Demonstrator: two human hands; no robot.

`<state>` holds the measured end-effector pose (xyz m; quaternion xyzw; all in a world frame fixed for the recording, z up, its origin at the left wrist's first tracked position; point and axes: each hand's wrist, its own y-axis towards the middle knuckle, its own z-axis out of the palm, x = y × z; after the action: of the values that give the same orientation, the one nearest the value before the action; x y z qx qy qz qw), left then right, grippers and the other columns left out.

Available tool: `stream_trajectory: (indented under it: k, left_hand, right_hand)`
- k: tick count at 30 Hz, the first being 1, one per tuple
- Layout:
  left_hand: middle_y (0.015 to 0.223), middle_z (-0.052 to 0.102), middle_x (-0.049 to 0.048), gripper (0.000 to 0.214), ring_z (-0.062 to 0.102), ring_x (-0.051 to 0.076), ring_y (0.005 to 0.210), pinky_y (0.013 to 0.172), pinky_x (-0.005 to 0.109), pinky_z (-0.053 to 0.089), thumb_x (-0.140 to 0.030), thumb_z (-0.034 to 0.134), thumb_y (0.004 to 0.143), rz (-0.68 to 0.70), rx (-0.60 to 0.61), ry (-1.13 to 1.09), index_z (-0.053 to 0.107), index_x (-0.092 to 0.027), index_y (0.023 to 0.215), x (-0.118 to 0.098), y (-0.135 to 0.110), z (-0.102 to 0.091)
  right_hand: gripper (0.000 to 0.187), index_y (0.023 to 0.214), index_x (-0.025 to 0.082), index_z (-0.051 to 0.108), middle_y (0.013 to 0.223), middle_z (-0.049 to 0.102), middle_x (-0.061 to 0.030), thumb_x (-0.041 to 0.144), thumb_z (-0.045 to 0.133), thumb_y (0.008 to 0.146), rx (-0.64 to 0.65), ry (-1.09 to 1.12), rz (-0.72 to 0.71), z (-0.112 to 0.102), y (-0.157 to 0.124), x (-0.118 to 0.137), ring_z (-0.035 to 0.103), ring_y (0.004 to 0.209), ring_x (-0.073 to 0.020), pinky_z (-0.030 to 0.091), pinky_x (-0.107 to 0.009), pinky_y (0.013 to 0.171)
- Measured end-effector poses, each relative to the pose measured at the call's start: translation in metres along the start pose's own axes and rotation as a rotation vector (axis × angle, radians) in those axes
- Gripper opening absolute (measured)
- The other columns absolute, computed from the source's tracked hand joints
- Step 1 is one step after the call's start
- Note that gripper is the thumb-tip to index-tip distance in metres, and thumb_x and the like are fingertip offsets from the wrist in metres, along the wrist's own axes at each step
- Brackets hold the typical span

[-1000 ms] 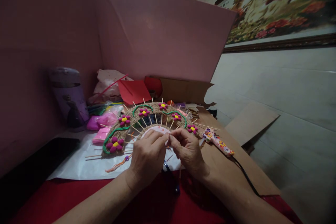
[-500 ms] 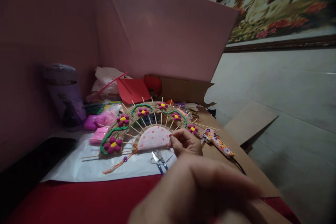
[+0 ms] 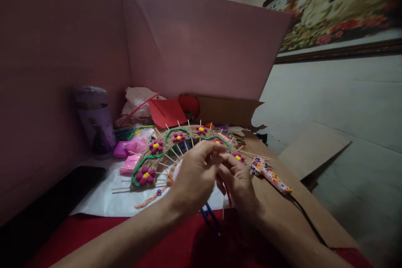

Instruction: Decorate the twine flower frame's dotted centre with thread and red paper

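Note:
My left hand and my right hand meet with closed fingertips in front of a fan-shaped twine weaving on thin wooden sticks. A thin red strand hangs from my right hand's fingers. What the left fingers pinch is hidden. The weaving bears magenta flowers with yellow centres and green wavy trim. An orange cord with a purple bead hangs at its lower left. Blue-handled snips lie below my hands, partly covered. A thin stick shows under the fingers.
A flower-patterned glue gun with a black cord lies on brown cardboard at the right. A purple tumbler, pink packets and red paper stand behind. A black flat object is at the left.
My left hand has moved from the blurred foreground forward to my right hand's fingertips. The red strand now hangs in view below the right fingers. The camera view has shifted slightly.

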<state>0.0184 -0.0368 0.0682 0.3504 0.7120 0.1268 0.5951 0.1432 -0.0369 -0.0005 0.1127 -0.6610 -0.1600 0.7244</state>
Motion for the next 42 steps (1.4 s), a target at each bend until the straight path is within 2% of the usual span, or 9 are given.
stream_trajectory:
  k: [2,5,7,9,16,24,33,37,42]
  left_hand:
    - [0.075,0.065,0.0039,0.016,0.059,0.014,0.067,0.055,0.027,0.049,-0.018,0.053,0.082,-0.014,0.004,0.007,0.069,-0.018,0.081,0.024,0.002,-0.011]
    - [0.073,0.063,0.0038,0.012,0.057,0.013,0.065,0.053,0.024,0.048,-0.019,0.058,0.078,-0.165,0.044,-0.158,0.070,-0.016,0.079,0.044,-0.001,-0.013]
    - [0.073,0.064,0.0038,0.012,0.056,0.012,0.061,0.049,0.022,0.047,-0.024,0.063,0.074,-0.278,0.055,-0.314,0.071,-0.016,0.079,0.048,-0.005,-0.011]
    - [0.079,0.065,0.0049,0.014,0.056,0.011,0.060,0.048,0.022,0.046,-0.027,0.069,0.070,-0.324,0.037,-0.417,0.073,-0.016,0.077,0.050,-0.009,-0.010]
    - [0.068,0.066,0.0033,0.014,0.054,0.009,0.053,0.044,0.019,0.042,-0.026,0.077,0.061,-0.419,-0.045,-0.544,0.075,-0.018,0.072,0.052,-0.015,-0.011]
    - [0.070,0.066,0.0025,0.006,0.054,0.009,0.053,0.044,0.019,0.042,-0.022,0.076,0.061,-0.373,-0.028,-0.549,0.073,-0.018,0.066,0.054,-0.015,-0.014]
    - [0.064,0.061,0.0008,0.016,0.056,0.011,0.056,0.053,0.024,0.046,-0.026,0.073,0.065,-0.365,0.060,-0.534,0.064,-0.014,0.069,0.055,-0.015,-0.017]
    - [0.066,0.059,0.0007,0.011,0.055,0.011,0.059,0.054,0.024,0.045,-0.023,0.067,0.071,-0.245,0.109,-0.404,0.060,-0.014,0.070,0.064,-0.014,-0.020]
    - [0.069,0.058,0.0004,0.008,0.053,0.011,0.064,0.059,0.023,0.043,-0.010,0.060,0.077,0.007,0.148,-0.002,0.061,-0.014,0.070,0.070,-0.013,-0.026]
  right_hand:
    - [0.023,0.078,0.019,0.053,0.055,0.051,0.0058,0.040,0.061,0.079,0.010,0.036,0.018,-0.001,0.001,0.001,0.035,0.036,-0.0040,0.027,-0.016,0.033]
    - [0.022,0.075,0.017,0.053,0.054,0.052,0.0059,0.037,0.062,0.079,0.046,0.101,0.071,0.000,0.002,0.004,0.035,0.036,-0.0033,0.025,-0.015,0.033]
    - [0.022,0.074,0.017,0.053,0.055,0.052,0.0057,0.036,0.064,0.078,0.069,0.145,0.108,0.001,0.003,0.006,0.033,0.036,-0.0029,0.024,-0.015,0.033]
    - [0.023,0.073,0.017,0.053,0.054,0.052,0.0058,0.036,0.065,0.076,0.095,0.193,0.145,0.002,0.003,0.008,0.032,0.035,-0.0027,0.023,-0.015,0.033]
    - [0.023,0.071,0.015,0.055,0.052,0.051,0.0057,0.035,0.067,0.074,0.167,0.263,0.218,0.002,0.001,0.011,0.031,0.035,-0.0021,0.020,-0.015,0.033]
    - [0.022,0.068,0.014,0.055,0.050,0.054,0.0051,0.031,0.068,0.075,0.255,0.355,0.332,0.001,0.001,0.011,0.030,0.033,-0.0009,0.019,-0.013,0.031]
    - [0.021,0.068,0.015,0.056,0.052,0.057,0.0042,0.031,0.066,0.075,0.278,0.361,0.418,0.001,0.002,0.014,0.033,0.031,-0.0011,0.021,-0.013,0.029]
    - [0.019,0.068,0.014,0.057,0.050,0.056,0.0039,0.030,0.065,0.074,0.265,0.318,0.424,0.000,0.003,0.013,0.033,0.030,-0.0015,0.021,-0.013,0.028]
    - [0.016,0.064,0.014,0.056,0.049,0.054,0.0038,0.026,0.064,0.072,0.251,0.282,0.442,-0.002,0.005,0.008,0.031,0.032,-0.0016,0.020,-0.015,0.031]
